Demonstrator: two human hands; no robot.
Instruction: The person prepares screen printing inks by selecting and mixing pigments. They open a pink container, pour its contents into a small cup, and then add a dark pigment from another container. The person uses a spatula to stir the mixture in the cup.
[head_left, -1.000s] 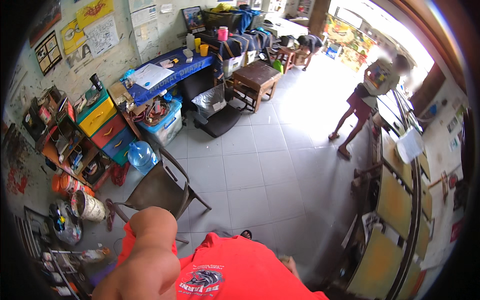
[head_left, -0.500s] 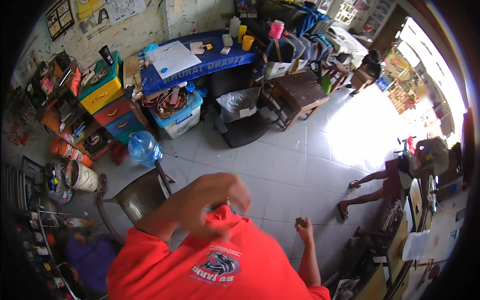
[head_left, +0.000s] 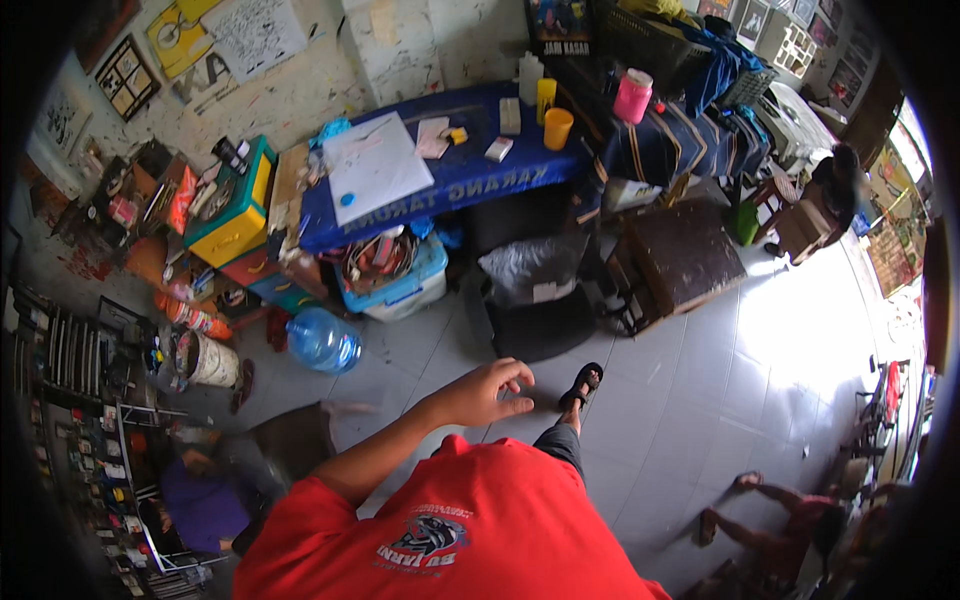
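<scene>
My left hand point(head_left: 485, 393) is held out in front of my red shirt point(head_left: 480, 510), above the tiled floor. Its fingers curl loosely, the thumb stands apart from them, and nothing shows between them. Beyond the hand, my foot in a black sandal point(head_left: 580, 386) is stepping on the tiles. My right hand is out of the picture; the shirt fills the lower middle where that arm would come in.
Ahead stand a black chair point(head_left: 540, 325) with a grey plastic bag, a dark wooden table point(head_left: 690, 255) and a blue-covered desk point(head_left: 470, 195). A water bottle point(head_left: 323, 341) lies left, near a brown chair point(head_left: 295, 440). People sit at lower left point(head_left: 205, 505), lower right point(head_left: 790, 520) and far right point(head_left: 838, 190).
My view has shifted toward the desk and chair, and my foot has come into sight. The left hand has swung outward from my chest. My right hand, which held a small brownish thing, has left the picture.
</scene>
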